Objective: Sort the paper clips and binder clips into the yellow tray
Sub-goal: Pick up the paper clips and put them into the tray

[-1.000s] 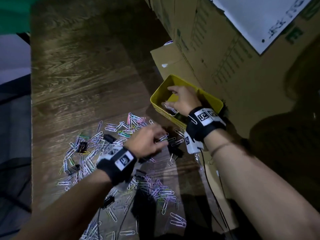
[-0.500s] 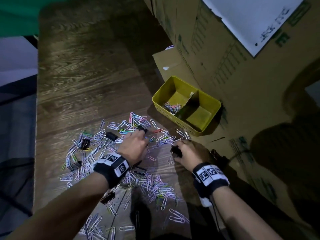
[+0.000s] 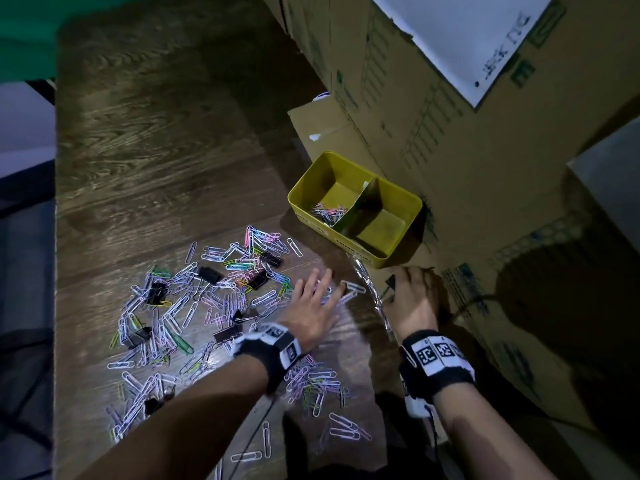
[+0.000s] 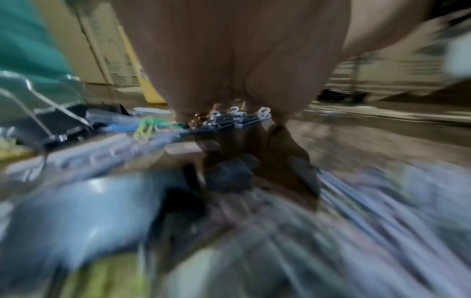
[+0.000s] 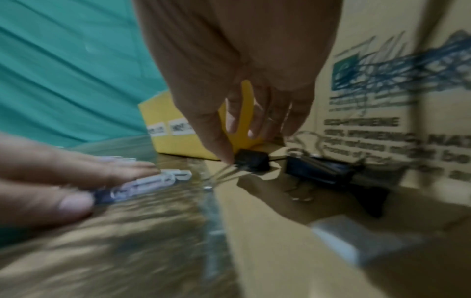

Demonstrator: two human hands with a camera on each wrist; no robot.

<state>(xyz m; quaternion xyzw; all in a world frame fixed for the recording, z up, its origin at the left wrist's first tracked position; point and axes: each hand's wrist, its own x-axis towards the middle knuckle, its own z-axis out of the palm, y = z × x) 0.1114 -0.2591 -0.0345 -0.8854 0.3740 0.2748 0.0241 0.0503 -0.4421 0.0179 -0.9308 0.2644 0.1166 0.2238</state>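
The yellow tray [image 3: 304, 188] stands against the boxes; its left compartment holds several paper clips [image 3: 327, 213], its right one looks bare. A spread of coloured paper clips [image 3: 194, 306] and black binder clips [image 3: 258, 279] covers the table. My left hand [image 3: 322, 282] lies flat, fingers spread, on paper clips [image 5: 153, 181] near the tray. My right hand [image 3: 401, 282] hovers just below the tray, fingers pointing down. Its thumb tip [image 5: 225, 157] touches a small black binder clip [image 5: 252, 161] lying on cardboard. A larger binder clip [image 5: 321, 167] lies just right of it.
Stacked cardboard boxes [image 3: 450, 168] wall in the right side, and a cardboard flap [image 5: 280, 242] lies under my right hand. The wooden table [image 3: 156, 150] stretches away beyond the clips. A green cloth [image 5: 63, 60] hangs at the far end.
My right hand left the tray, came down by a binder clip and shifted right onto the cardboard. My left hand opened flat and slid right over the paper clips.
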